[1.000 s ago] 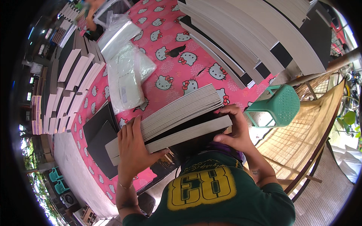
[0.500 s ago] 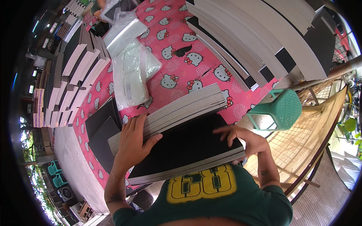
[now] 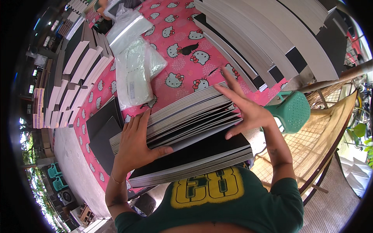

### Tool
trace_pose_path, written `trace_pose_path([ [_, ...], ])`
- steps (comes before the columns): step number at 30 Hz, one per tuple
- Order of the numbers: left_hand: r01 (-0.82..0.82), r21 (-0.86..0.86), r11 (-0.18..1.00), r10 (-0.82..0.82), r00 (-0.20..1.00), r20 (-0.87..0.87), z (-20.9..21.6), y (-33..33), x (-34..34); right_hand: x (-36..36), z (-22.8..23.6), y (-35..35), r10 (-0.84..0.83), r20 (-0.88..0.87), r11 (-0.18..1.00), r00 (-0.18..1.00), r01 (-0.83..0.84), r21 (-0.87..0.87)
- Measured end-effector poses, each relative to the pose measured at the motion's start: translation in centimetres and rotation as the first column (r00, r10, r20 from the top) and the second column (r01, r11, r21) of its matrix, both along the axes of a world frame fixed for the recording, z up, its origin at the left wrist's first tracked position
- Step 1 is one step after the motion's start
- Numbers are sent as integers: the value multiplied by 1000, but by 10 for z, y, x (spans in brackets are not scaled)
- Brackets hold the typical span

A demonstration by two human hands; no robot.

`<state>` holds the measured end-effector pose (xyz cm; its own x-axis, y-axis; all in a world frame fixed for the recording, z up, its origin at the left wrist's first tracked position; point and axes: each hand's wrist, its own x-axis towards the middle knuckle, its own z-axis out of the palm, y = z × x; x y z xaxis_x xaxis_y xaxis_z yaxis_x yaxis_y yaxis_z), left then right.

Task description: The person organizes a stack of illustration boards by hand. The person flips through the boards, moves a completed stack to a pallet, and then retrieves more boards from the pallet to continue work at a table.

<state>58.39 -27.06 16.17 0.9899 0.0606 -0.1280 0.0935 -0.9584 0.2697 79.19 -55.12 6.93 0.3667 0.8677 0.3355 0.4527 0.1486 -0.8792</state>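
Observation:
A thick upper stack of black boards (image 3: pixel 194 108) with pale grey edges lies across the table in front of me, its nearer boards fanned apart. My left hand (image 3: pixel 136 141) grips its left end, fingers over the far side and thumb along the near side. At the right end, my right hand (image 3: pixel 246 108) is spread wide, fingers stretched past the edges and thumb pointing down by the near boards. Closest to my body, a lower stack of black boards (image 3: pixel 194 165) lies flat.
Plastic-wrapped pale packs (image 3: pixel 134 75) lie beyond the boards on the pink patterned tablecloth (image 3: pixel 175 39). Tall board stacks stand at the left (image 3: pixel 79 66) and right (image 3: pixel 252 42). Loose black sheets (image 3: pixel 103 132) lie at left. A green stool (image 3: pixel 293 112) stands right of the table.
My right hand has moved up and away from the lower stack's right corner to the upper stack. The upper stack's nearer boards have spread and tipped toward me. My left hand stays at the left end.

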Motion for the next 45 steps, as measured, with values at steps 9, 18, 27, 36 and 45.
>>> trace_pose_path([
  [9,-31,-70,997,39,992,119,-8,4,7,11,-2,9,139,-81,986,987,-145,-76],
  [18,377,-123,918,-282,839,466,-10,-21,36,8,-1,7,138,-98,987,986,-145,-70],
  [27,440,-145,886,-360,850,384,-5,-54,74,8,-3,5,147,-91,987,985,-152,-53],
  [36,481,-99,871,-416,830,372,-4,-55,86,9,-3,5,150,-82,985,985,-155,-68],
  [45,501,385,775,-610,754,245,4,-77,84,9,-3,4,140,-92,986,986,-147,-79],
])
